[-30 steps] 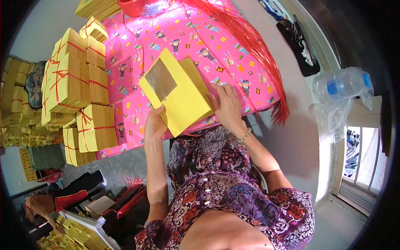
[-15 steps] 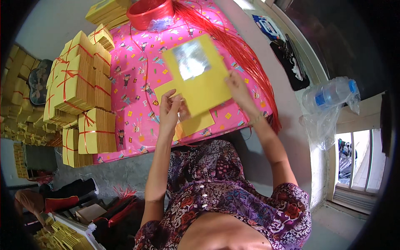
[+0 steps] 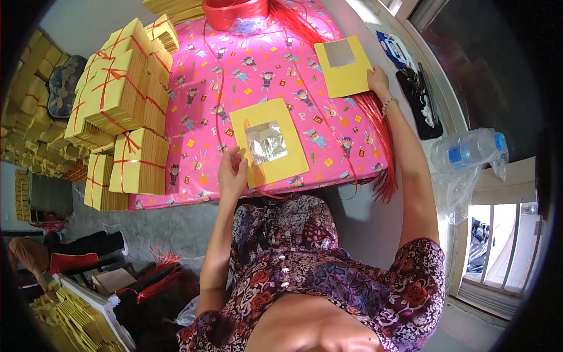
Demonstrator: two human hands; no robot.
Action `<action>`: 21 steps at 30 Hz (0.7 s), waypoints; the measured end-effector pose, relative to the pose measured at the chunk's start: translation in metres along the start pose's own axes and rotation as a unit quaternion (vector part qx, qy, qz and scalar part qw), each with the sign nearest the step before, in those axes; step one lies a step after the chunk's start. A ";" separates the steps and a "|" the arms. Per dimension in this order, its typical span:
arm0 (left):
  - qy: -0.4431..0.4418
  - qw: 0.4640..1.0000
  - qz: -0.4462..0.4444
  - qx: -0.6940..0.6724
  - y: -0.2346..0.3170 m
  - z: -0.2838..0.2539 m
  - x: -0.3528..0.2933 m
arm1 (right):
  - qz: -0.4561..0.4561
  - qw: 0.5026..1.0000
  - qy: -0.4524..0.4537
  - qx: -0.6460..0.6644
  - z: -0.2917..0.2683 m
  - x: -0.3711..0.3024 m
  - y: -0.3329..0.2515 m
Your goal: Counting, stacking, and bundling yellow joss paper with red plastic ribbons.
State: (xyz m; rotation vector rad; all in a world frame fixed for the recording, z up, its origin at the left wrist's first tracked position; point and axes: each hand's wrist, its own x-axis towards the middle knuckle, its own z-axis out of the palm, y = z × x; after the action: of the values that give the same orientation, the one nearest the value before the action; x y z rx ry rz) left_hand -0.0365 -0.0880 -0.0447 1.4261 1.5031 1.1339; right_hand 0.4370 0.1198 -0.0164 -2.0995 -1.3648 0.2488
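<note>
A yellow paper sheet (image 3: 270, 111) with a shiny silver square on it lies at the near edge of the pink table. Beside its left edge rests my left hand (image 3: 233, 173), fingers loosely curled and apart, with no grip on anything visible. My right hand (image 3: 380, 82) reaches out to the far right and pinches the right edge of a second yellow sheet (image 3: 346, 81), which also bears a silver square. That second sheet is over the table's right side, above red plastic strands (image 3: 372, 111); whether it touches the table I cannot tell.
Tall bundles of yellow paper (image 3: 120, 88) tied with red ribbon line the table's left side. A red basin (image 3: 234, 14) stands at the back beside clear plastic. On the right are a plastic bottle (image 3: 469, 149) and a window. Another person (image 3: 29, 258) works at lower left.
My right hand has carried the upper sheet away to the right, uncovering the sheet beneath. My left hand has moved slightly down and left, away from the carried sheet. The view has shifted a little.
</note>
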 end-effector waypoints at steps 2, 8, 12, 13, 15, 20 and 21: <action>-0.009 1.000 -0.012 0.027 -0.003 -0.004 0.003 | -0.005 0.997 0.021 -0.073 -0.004 -0.022 -0.028; 0.000 0.985 -0.028 0.169 0.019 0.002 0.027 | -0.154 0.985 -0.078 -0.004 0.009 -0.116 -0.087; 0.019 0.976 -0.022 0.214 0.009 0.011 0.046 | -0.108 0.943 -0.309 0.051 0.033 -0.197 -0.121; 0.032 0.973 -0.025 0.229 0.011 0.015 0.048 | -0.123 0.948 -0.287 0.057 0.043 -0.208 -0.118; 0.036 0.977 -0.036 0.205 0.008 0.019 0.053 | -0.137 0.952 -0.267 0.064 0.055 -0.221 -0.116; 0.057 0.994 -0.069 0.055 0.005 0.026 0.055 | -0.031 0.949 -0.272 0.157 0.070 -0.223 -0.108; 0.009 0.995 -0.078 -0.067 0.006 0.024 0.056 | -0.029 0.949 -0.272 0.157 0.072 -0.219 -0.104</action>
State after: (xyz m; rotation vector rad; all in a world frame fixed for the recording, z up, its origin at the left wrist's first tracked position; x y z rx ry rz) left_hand -0.0170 -0.0298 -0.0438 1.1896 1.4940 1.1303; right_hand 0.2253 -0.0150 -0.0494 -1.7823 -1.5592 1.0121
